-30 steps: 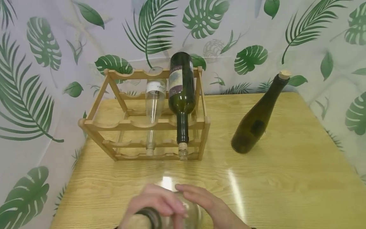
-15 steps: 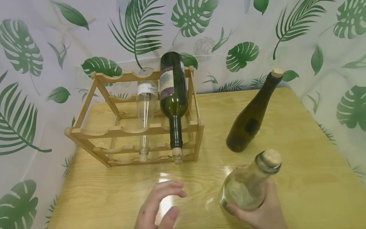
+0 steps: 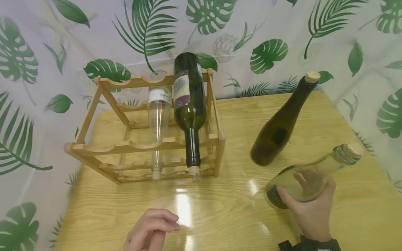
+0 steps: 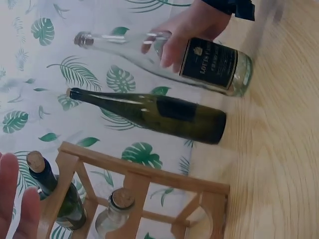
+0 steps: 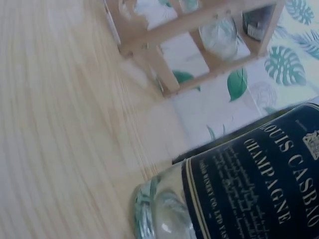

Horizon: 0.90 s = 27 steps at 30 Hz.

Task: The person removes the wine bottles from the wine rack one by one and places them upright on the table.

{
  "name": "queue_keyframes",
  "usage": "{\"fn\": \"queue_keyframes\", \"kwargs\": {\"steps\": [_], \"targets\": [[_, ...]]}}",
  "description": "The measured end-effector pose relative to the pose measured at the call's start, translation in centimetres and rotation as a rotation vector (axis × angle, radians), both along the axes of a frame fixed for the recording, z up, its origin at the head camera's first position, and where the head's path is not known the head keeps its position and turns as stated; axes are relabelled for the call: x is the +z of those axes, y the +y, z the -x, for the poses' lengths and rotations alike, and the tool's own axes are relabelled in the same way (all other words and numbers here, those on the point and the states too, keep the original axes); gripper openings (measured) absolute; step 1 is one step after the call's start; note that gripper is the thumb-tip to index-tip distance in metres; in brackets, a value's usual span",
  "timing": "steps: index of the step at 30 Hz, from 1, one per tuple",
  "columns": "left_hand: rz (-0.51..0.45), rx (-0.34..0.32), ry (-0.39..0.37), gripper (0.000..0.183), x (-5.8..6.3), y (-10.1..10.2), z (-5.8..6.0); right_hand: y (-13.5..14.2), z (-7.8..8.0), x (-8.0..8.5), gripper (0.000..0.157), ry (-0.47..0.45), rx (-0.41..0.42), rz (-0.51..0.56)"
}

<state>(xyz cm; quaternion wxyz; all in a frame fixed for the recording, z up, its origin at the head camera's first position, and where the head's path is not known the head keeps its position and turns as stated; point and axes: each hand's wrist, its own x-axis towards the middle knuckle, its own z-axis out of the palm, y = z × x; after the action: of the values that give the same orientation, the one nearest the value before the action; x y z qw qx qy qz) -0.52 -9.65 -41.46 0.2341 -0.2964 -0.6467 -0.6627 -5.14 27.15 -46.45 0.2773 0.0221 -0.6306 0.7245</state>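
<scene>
My right hand grips a clear glass champagne bottle round its body, at the right of the head view. The bottle is upright with a cork in its mouth; its dark label faces the left wrist camera. Whether its base touches the table cannot be told. Behind it stands a dark green bottle, also corked. My left hand is over the table's front, fingers loosely bent and holding nothing. In the right wrist view, the champagne bottle's label fills the lower right.
A wooden wine rack stands at the left. On its top tier lie a slim clear bottle and a dark green wine bottle, necks toward me. A leaf-print cloth hangs behind the wooden table.
Both hands were together at the clear bottle near the front. The right hand has carried it rightward beside the dark bottle; the left hand has let go and stayed at the front.
</scene>
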Motion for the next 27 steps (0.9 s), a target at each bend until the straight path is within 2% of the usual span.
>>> {"fn": "queue_keyframes", "kwargs": {"steps": [5, 10, 15, 18, 21, 23, 25, 27], "targets": [[0.046, 0.168, 0.137, 0.021, 1.1, 0.6, 1.4, 0.6, 1.2, 0.1, 0.104, -0.037, -0.021, 0.052], [0.073, 0.260, 0.284, 0.021, 2.6, 0.4, 3.4, 0.5, 3.4, -0.2, 0.107, 0.002, -0.010, 0.030], [0.198, 0.387, 0.392, 0.030, 4.0, -1.1, 4.5, 0.4, 5.6, -0.6, 0.110, -0.029, -0.022, -0.030], [0.306, 0.425, 0.440, 0.029, 5.0, -1.6, 5.5, 1.0, 6.2, -0.2, 0.108, -0.136, -0.047, -0.097], [0.501, 0.446, 0.447, 0.022, 6.3, -2.2, 7.0, 1.8, 5.6, 0.3, 0.106, -0.340, -0.096, -0.224], [0.668, 0.465, 0.419, 0.030, 7.4, -2.6, 8.1, 2.0, 4.2, 0.4, 0.104, -0.475, -0.142, -0.267], [0.838, 0.467, 0.375, 0.049, 8.3, -2.9, 9.2, 2.1, 2.3, 0.2, 0.100, -0.521, -0.192, -0.270], [0.985, 0.446, 0.332, 0.069, 9.1, -3.0, 10.4, 1.9, 0.3, 0.0, 0.093, -0.485, -0.238, -0.275]]}}
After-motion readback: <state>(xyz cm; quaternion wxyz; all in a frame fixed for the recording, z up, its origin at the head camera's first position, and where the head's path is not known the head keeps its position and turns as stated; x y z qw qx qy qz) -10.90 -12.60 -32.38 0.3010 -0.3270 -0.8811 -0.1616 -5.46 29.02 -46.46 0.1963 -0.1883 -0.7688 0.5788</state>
